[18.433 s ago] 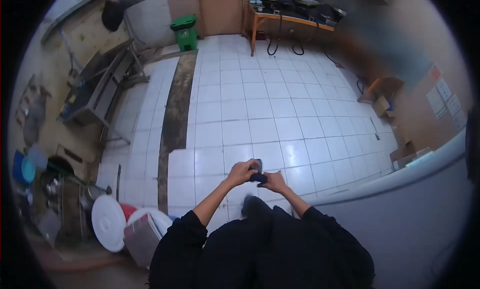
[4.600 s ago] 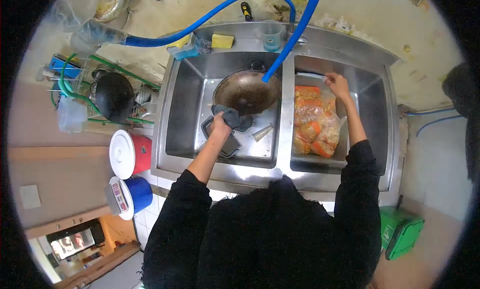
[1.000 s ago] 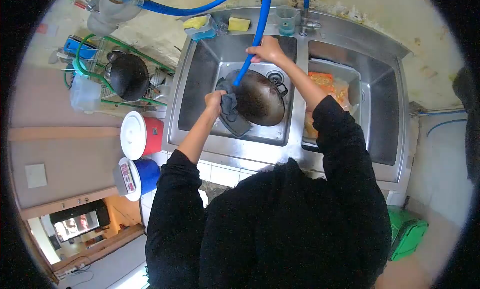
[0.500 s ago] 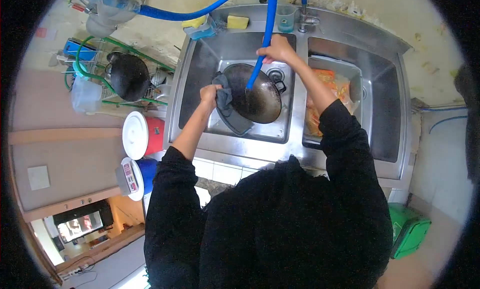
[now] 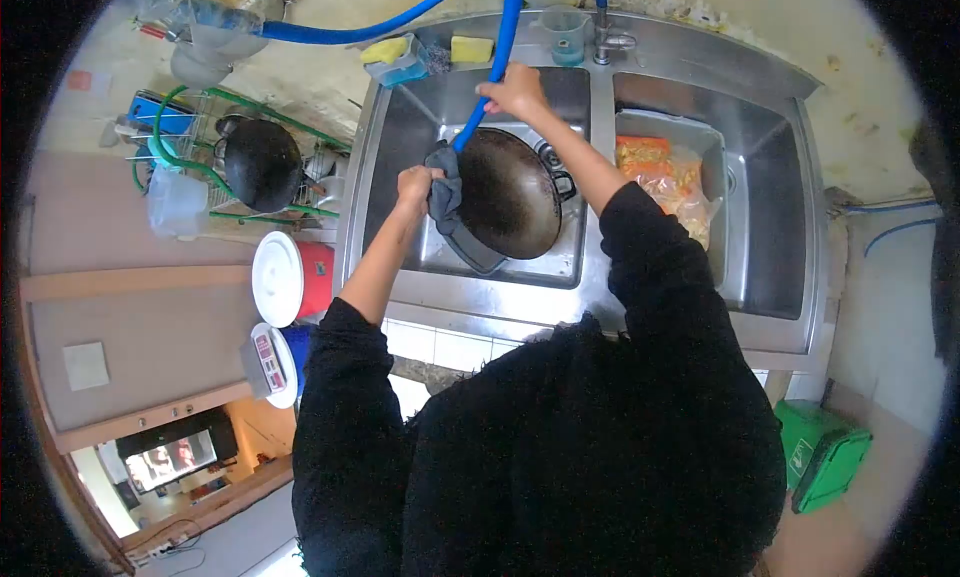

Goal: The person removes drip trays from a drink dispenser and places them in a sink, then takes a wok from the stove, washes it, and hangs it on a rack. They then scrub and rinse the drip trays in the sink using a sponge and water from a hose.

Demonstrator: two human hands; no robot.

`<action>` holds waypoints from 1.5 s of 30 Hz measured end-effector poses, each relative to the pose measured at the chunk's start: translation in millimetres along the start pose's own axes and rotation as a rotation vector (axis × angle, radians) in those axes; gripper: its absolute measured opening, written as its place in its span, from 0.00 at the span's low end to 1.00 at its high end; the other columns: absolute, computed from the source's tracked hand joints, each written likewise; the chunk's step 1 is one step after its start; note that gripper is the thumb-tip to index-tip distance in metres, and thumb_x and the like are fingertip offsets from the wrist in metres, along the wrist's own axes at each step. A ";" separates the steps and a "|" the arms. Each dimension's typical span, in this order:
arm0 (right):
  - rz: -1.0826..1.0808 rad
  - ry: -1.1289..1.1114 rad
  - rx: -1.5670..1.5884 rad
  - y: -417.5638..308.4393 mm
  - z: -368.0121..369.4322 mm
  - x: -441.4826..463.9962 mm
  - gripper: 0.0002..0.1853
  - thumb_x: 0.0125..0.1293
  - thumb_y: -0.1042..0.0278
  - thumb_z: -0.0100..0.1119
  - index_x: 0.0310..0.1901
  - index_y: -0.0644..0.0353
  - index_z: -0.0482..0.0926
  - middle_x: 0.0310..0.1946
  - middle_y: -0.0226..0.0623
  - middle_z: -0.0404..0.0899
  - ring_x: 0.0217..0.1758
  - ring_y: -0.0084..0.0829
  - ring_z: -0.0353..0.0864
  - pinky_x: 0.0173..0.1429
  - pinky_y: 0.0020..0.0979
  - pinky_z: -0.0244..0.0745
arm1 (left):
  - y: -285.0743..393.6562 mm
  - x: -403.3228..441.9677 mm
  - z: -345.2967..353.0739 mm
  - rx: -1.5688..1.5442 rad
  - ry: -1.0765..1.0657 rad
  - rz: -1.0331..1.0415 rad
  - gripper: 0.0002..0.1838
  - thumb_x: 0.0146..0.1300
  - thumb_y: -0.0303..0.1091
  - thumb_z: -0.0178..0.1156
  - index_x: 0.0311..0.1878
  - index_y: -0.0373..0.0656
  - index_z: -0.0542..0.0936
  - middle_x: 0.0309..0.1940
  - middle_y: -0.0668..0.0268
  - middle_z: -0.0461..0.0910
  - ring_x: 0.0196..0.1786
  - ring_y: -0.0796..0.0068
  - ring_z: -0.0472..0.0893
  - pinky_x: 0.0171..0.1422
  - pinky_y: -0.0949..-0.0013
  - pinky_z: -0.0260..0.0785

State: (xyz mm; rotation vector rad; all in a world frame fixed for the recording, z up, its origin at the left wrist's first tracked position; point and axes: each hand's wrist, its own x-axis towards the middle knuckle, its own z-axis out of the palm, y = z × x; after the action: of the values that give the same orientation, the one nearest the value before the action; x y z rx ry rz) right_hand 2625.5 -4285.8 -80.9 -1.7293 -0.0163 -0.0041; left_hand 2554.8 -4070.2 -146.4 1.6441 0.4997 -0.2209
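Note:
A dark wok [image 5: 510, 197] sits tilted in the left sink basin [image 5: 400, 107], its far handle toward the right. My left hand [image 5: 415, 185] is closed on a grey cloth [image 5: 462, 232], bunched at the wok's left rim and hanging down along it. Whether the hand also grips a wok handle under the cloth is hidden. My right hand [image 5: 517, 92] is wrapped round a blue hose [image 5: 508, 22] above the basin. The hose's lower end comes down at the wok's upper left rim, close by the cloth; I cannot make out any water there.
In the right basin a grey tub [image 5: 712, 137] holds bagged orange and yellow food [image 5: 665, 182]. A yellow sponge [image 5: 472, 49], a plastic cup [image 5: 566, 39] and a tap [image 5: 612, 43] line the back ledge. Left stands a rack with another wok [image 5: 262, 165]; right, a green bin [image 5: 825, 457].
My right hand has moved left with the hose, whose end has gone from over the wok's middle to its upper left rim. My left hand stays on the cloth.

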 end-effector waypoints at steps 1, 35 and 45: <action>0.026 -0.089 -0.032 -1.4 0.9 -8.1 0.11 0.44 0.71 0.61 0.22 0.72 0.71 0.18 0.43 0.75 0.18 0.28 0.77 0.20 0.25 0.73 | -0.9 1.6 -1.1 -0.018 0.029 -0.006 0.01 0.38 0.19 0.53 0.18 0.33 0.73 0.18 0.59 0.73 0.20 0.69 0.73 0.22 0.67 0.64; -0.045 -0.003 -0.081 1.1 25.3 -10.6 0.11 0.43 0.68 0.59 0.20 0.69 0.73 0.15 0.43 0.75 0.16 0.29 0.76 0.22 0.29 0.73 | 27.0 2.0 -12.9 -0.131 0.003 0.101 0.07 0.36 0.16 0.51 0.15 0.41 0.67 0.14 0.66 0.67 0.17 0.75 0.69 0.20 0.71 0.61; -0.007 -0.020 -0.112 19.7 -27.0 -15.5 0.13 0.45 0.66 0.59 0.19 0.69 0.71 0.14 0.42 0.74 0.17 0.27 0.77 0.21 0.25 0.72 | 20.8 4.2 -18.8 -0.140 -0.001 0.062 0.04 0.38 0.18 0.51 0.16 0.39 0.68 0.15 0.64 0.69 0.17 0.74 0.69 0.20 0.71 0.62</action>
State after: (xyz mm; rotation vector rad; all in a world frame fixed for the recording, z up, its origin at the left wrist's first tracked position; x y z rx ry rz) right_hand 2610.5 -4315.7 -96.3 -1.8413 -0.0376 0.0074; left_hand 2565.0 -4052.3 -126.9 1.5200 0.4526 -0.1372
